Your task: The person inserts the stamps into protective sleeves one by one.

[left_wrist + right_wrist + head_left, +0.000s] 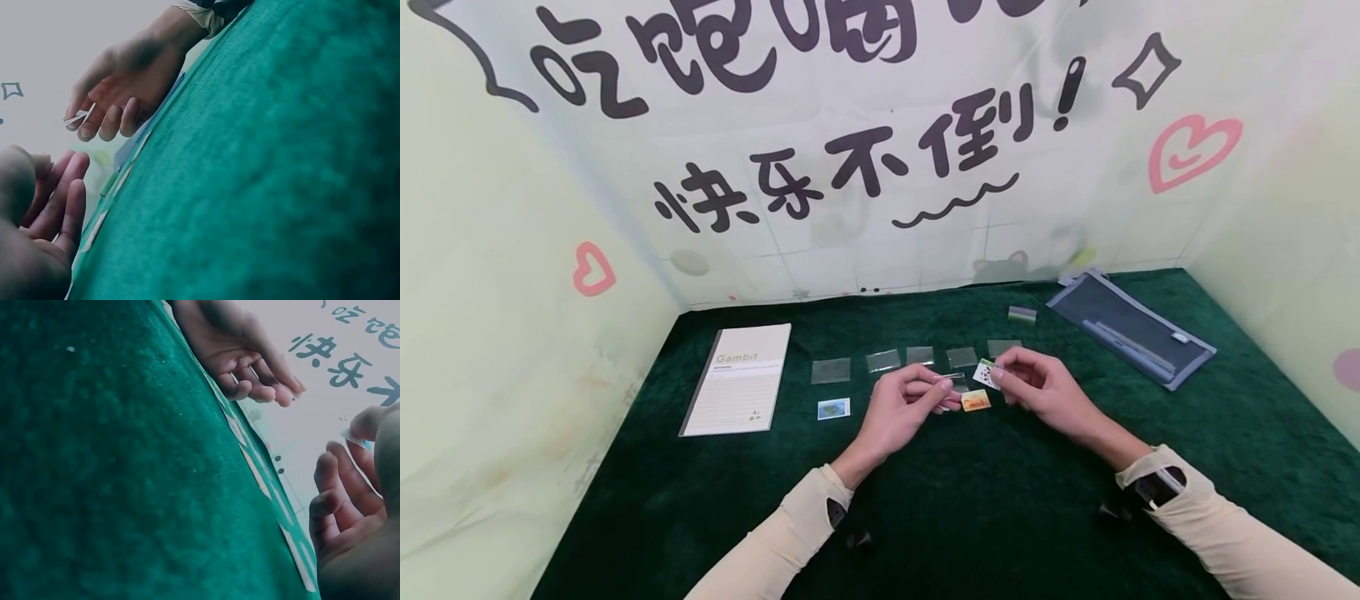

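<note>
My right hand [1037,383] pinches a small stamp-like card [986,374], white with dark marks and a green edge, between thumb and fingertips. In the left wrist view this card [76,118] shows nearly edge-on. Facing it, my left hand [913,400] pinches a small clear plastic sleeve [953,376] at its fingertips, the other fingers loosely bent. An orange picture stamp [976,401] lies on the cloth between the hands. Left of the left hand rests a blue picture stamp [833,408]. Another small pale piece is partly hidden beneath the left fingers.
Several clear sleeves [831,371] lie in a row on the dark green cloth [925,525]. Behind them is a dark striped piece [1022,314]. A notebook [737,383] lies at left, a blue zip pouch [1131,329] at back right. A printed backdrop [850,258] rises behind.
</note>
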The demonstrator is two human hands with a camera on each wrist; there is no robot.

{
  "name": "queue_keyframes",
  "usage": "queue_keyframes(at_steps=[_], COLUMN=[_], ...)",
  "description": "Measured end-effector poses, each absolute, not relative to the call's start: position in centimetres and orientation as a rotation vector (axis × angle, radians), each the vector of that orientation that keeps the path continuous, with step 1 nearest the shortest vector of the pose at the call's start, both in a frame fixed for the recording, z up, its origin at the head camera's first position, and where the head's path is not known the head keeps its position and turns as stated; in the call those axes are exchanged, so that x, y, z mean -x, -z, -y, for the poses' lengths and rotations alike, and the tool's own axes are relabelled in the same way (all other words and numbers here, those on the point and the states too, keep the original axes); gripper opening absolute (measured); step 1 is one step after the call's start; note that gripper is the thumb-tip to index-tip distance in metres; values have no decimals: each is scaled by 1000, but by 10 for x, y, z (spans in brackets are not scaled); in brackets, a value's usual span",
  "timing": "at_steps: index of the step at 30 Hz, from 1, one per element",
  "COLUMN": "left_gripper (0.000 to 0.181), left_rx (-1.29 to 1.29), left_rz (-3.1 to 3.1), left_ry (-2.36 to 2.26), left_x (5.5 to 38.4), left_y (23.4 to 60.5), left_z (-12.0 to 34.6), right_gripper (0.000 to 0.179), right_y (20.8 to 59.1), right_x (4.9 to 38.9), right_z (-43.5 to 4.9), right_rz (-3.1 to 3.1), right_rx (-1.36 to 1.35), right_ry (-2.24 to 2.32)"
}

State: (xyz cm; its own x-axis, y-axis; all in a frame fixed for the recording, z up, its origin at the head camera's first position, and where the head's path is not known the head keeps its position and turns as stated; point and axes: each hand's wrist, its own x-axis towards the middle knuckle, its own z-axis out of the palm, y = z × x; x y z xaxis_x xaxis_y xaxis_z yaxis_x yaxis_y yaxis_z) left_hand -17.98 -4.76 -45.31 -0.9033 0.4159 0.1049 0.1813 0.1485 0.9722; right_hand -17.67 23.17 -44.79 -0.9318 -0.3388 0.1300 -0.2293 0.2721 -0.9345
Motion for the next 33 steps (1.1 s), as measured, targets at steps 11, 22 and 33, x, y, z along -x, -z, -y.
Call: queue_keyframes(at_steps=[11, 22, 33], left_gripper=[35, 35, 34], left_rx=[-600, -599, -619], left_rz=[-2211, -2216, -2185], left_ry=[-1792, -1770, -1781], left_x=[183, 185, 186], left_y=[459, 461, 463], left_z=[49, 49, 50], right_gripper=[16, 15, 15], right_y=[454, 455, 456], right_x=[174, 177, 176], right_z=[-231, -233, -231], right_rz=[-2476, -2401, -2358], right_rx=[523, 557, 572], right_ry=[1741, 1717, 1693])
